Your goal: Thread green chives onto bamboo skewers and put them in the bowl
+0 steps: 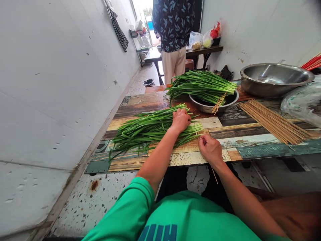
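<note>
Long garlic chives (pixel 142 129) lie in a loose bunch on the table, leaves to the left and pale stalk ends to the right. My left hand (pixel 181 119) rests on the stalk end, its fingers curled down over the stalks. Just right of it, my right hand (pixel 210 147) is closed on a thin bamboo skewer (pixel 215 176), whose lower end sticks out past the table's front edge. The skewer's other end shows near the stalk ends; whether it pierces them I cannot tell.
Behind, a metal bowl (pixel 210 108) bears more garlic chives (pixel 203 85) and a few skewers (pixel 219 103). To the right lie a pile of bamboo skewers (pixel 274 120), a large steel basin (pixel 277 87) and a plastic bag (pixel 303 102). A person (pixel 173 36) stands beyond the table.
</note>
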The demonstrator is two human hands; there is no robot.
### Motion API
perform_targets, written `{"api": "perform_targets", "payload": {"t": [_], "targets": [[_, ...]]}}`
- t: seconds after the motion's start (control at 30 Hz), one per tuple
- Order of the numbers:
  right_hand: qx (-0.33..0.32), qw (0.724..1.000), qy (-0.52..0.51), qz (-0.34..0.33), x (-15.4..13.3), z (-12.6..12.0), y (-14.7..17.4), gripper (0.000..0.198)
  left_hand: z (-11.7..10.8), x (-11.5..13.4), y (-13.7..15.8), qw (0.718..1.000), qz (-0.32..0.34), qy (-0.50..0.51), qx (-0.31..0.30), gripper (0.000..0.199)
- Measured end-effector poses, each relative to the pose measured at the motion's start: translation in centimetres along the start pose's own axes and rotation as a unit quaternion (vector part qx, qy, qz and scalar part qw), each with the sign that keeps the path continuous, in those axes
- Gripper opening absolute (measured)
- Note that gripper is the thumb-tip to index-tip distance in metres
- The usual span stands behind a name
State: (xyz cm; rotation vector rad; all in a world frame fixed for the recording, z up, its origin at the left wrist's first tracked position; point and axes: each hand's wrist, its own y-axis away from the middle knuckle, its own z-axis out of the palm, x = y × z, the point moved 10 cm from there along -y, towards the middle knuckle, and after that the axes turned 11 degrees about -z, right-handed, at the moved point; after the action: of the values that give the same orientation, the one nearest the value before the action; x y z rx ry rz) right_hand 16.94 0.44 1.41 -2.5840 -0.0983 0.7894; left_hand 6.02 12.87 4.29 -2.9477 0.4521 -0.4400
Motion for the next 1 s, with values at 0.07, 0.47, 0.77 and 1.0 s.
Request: {"api": "perform_targets", "payload": {"t": [0.07, 0.47, 0.77, 1.0], "targets": [[0.0, 1.0, -0.003, -0.001, 0.0, 0.0, 0.0, 0.021, -0.4, 0.3, 0.0, 0.999, 0.024, 0.026, 0.017, 0.017], [0.021, 1.0, -0.022, 0.001, 0.2, -0.4, 0.1, 0.023, -1.7, 0.3, 0.0, 0.984, 0.061, 0.157, 0.063, 0.013], [0.026, 0.999, -0.025, 0.004, 0.3, -0.4, 0.1, 0.024, 0.0, 0.7, 0.3, 0.993, 0.054, 0.101, -0.023, 0.029], [0.039, 0.999, -0.025, 0.003, 0.4, -0.5, 0.1, 0.024, -1.1, 0.6, 0.8, 0.992, 0.044, 0.12, -0.024, 0.028]]}}
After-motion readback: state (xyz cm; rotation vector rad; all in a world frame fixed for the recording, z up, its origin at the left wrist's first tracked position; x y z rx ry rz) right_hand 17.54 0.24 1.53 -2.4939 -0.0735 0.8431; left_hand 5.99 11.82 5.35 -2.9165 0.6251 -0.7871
